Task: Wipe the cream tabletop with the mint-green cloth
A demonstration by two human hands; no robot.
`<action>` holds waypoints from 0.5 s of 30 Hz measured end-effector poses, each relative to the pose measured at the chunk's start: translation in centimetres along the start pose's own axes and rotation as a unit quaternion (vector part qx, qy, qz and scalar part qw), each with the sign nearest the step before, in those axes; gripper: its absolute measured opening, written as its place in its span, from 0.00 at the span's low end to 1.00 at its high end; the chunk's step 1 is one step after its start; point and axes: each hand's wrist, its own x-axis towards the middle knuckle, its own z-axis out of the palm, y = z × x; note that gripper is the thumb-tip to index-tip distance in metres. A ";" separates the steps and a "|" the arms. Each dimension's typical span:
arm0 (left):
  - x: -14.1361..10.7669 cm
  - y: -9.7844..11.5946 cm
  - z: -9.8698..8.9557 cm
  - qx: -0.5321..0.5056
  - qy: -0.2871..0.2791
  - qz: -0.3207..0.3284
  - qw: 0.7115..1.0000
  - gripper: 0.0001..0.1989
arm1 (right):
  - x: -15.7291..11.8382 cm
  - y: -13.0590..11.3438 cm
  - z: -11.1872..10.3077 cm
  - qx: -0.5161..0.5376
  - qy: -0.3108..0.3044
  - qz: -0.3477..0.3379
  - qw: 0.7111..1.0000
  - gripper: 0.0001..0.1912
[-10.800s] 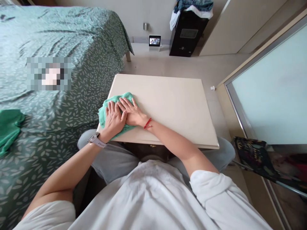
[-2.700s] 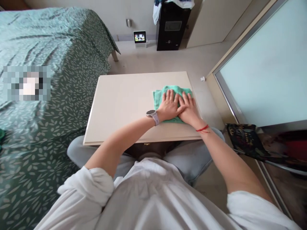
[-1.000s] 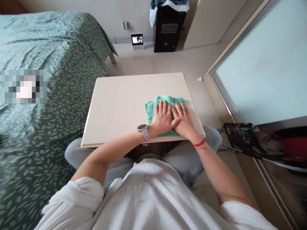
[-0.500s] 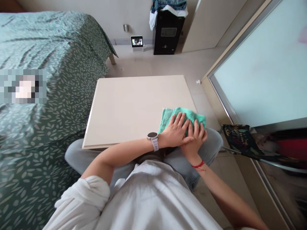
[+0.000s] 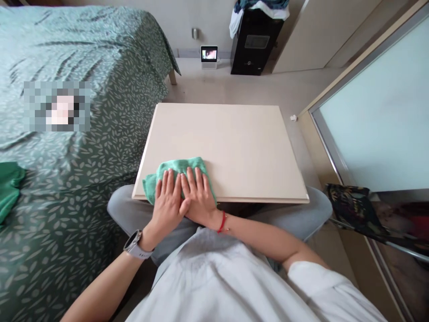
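Note:
A green cloth [image 5: 182,164] lies folded on the near left part of a cream-coloured table [image 5: 241,147]. My left hand [image 5: 167,203] rests flat on its left half, fingers stretched out. Beside it, my right hand [image 5: 200,199] presses flat on the cloth's right half, fingers also extended. The two hands touch, the left thumb lying over the back of the right hand. Part of the cloth is hidden beneath my palms.
To the left is a bed [image 5: 110,107] with a leaf-patterned cover and another green cloth [image 5: 10,183] on it. A small screen [image 5: 209,54] and a black cabinet [image 5: 256,42] stand beyond the table. A folding chair [image 5: 350,203] is at right.
Both hands and the cloth have moved from the table's near right corner to its near left side. The view has shifted slightly left.

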 end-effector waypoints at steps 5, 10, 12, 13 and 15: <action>-0.3 -3.4 -1.2 -0.010 -0.001 -0.106 0.994 0.41 | 5.0 -2.0 -1.6 -0.042 -0.080 -0.107 0.990 0.39; 4.4 -5.6 -2.2 -0.011 -0.027 -0.181 0.983 0.46 | 11.3 -0.5 -1.9 -0.026 -0.100 -0.181 0.978 0.39; 7.5 -7.1 -2.3 -0.016 -0.042 -0.183 0.982 0.48 | 14.3 0.4 -1.4 -0.013 -0.084 -0.171 0.982 0.39; 9.2 -8.0 -2.3 -0.019 -0.048 -0.177 0.983 0.49 | 15.9 0.8 -1.2 -0.009 -0.078 -0.160 0.984 0.40; 12.8 -9.9 -2.1 -0.025 -0.060 -0.143 0.988 0.46 | 19.1 1.6 -0.9 -0.006 -0.073 -0.140 0.988 0.42</action>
